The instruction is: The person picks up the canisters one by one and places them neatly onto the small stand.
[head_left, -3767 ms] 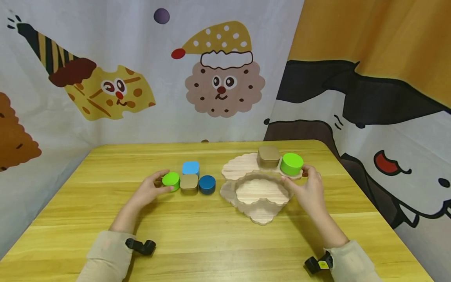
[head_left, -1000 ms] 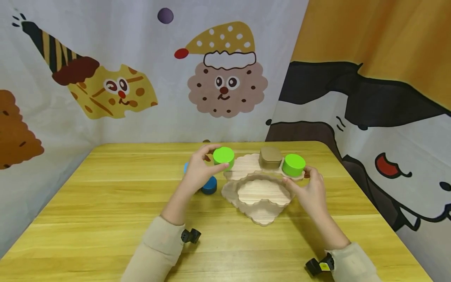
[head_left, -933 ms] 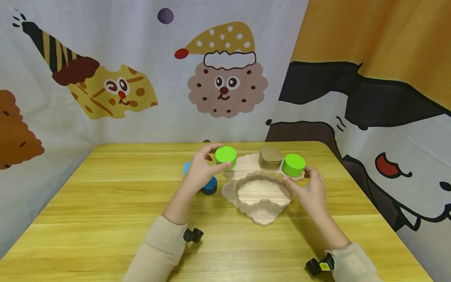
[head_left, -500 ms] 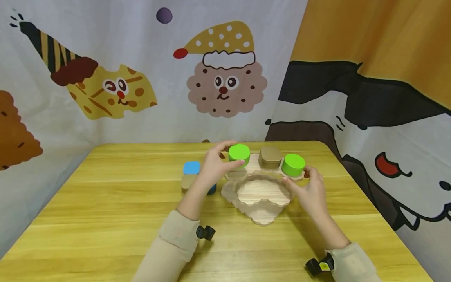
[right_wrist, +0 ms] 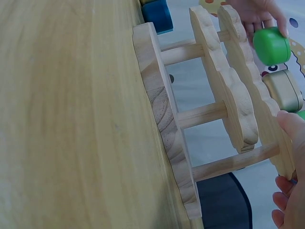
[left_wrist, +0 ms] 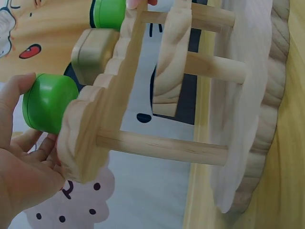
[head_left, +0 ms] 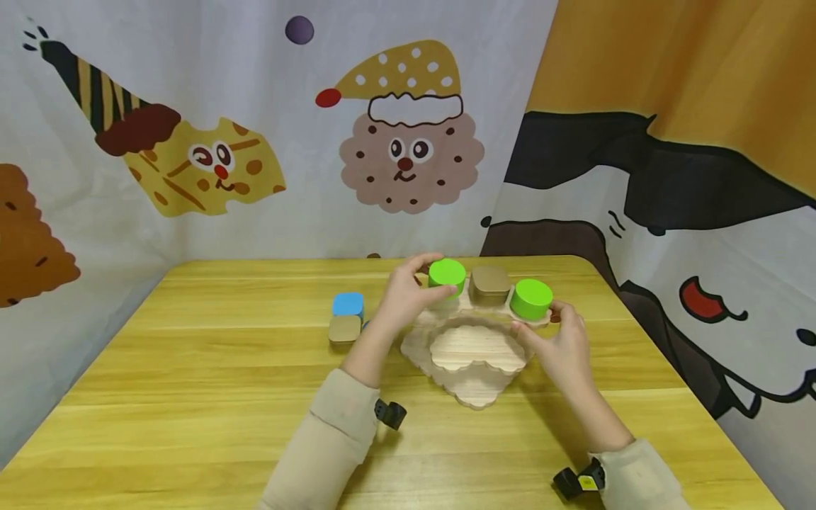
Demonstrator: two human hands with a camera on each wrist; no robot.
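Note:
A wooden stand (head_left: 477, 347) with scalloped shelves on dowel posts stands on the table. My left hand (head_left: 405, 294) holds a small round green tin (head_left: 447, 275) by its sides, thumb in front and fingers behind. In the left wrist view this green tin (left_wrist: 51, 102) sits right at one end of the top shelf (left_wrist: 86, 129). Beside it on that shelf are a square gold-brown tin (head_left: 489, 283) and, at the right end, a second green tin (head_left: 532, 299). My right hand (head_left: 564, 347) grips the top shelf's right end, thumb above and fingers curled under the edge.
Left of the stand a light blue square tin (head_left: 348, 304) and another gold-brown tin (head_left: 345, 329) sit on the wooden table (head_left: 191, 397). A dark blue tin (head_left: 366, 326) is mostly hidden behind my left arm. A cartoon-printed curtain (head_left: 255, 234) hangs behind the table.
My left hand has carried the green tin from the group on the left, rightward to the top shelf's left end beside the gold-brown tin. The right hand has stayed on the stand.

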